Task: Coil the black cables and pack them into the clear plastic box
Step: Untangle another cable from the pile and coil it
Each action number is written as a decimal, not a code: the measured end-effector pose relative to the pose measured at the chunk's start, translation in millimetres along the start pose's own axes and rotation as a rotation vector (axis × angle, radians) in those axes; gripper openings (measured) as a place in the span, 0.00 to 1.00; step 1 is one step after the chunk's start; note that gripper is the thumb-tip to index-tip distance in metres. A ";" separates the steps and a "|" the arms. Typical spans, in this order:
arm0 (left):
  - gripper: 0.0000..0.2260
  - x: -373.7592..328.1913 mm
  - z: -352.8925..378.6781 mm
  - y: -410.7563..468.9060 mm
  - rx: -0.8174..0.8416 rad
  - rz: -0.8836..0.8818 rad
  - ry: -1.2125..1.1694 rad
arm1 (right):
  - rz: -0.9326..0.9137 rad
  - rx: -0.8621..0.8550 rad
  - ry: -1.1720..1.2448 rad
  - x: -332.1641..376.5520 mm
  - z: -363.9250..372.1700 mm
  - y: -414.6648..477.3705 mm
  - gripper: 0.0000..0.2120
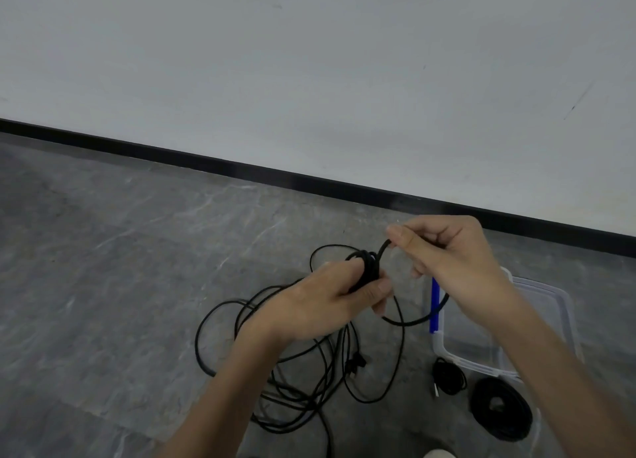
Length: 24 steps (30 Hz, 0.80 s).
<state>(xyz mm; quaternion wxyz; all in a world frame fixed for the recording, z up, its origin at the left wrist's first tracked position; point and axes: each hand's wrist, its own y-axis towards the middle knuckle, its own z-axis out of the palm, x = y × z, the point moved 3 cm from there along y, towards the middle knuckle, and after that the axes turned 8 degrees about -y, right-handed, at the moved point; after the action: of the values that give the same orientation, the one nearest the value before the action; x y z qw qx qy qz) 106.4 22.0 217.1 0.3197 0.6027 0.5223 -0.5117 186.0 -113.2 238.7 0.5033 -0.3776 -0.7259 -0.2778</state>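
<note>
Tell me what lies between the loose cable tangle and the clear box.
Head view: mostly bare grey floor, crossed only by the cable running from the left hand.

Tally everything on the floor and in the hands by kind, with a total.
Finished cable coils: 2, small and large
Loose cable being wound: 1
Clear box: 1
Hands: 2, left hand, right hand
Total: 6

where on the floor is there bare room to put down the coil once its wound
The grey stone floor is bare between the black skirting board and the loose tangle of black cable. It is crowded beside the clear plastic box, where a small coiled black cable and a large coiled black cable lie.
</note>
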 end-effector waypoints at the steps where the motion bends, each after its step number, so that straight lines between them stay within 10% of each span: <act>1: 0.09 -0.6 2.2 0.3 0.016 0.006 -0.018 | -0.010 -0.021 -0.010 -1.4 -1.5 1.0 0.09; 16: 0.08 -19.0 8.3 -1.9 0.089 0.120 -0.339 | -0.082 0.010 -0.315 -29.6 2.2 9.5 0.29; 24: 0.11 -22.6 4.7 -4.9 0.069 0.123 -0.464 | 0.043 0.175 -0.338 -36.3 17.5 8.7 0.12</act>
<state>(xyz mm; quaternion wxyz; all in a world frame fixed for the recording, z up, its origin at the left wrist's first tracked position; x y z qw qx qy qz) 101.9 12.0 238.1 0.4409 0.5104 0.3792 -0.6335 191.6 -104.4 198.8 0.4108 -0.3891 -0.8133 -0.1356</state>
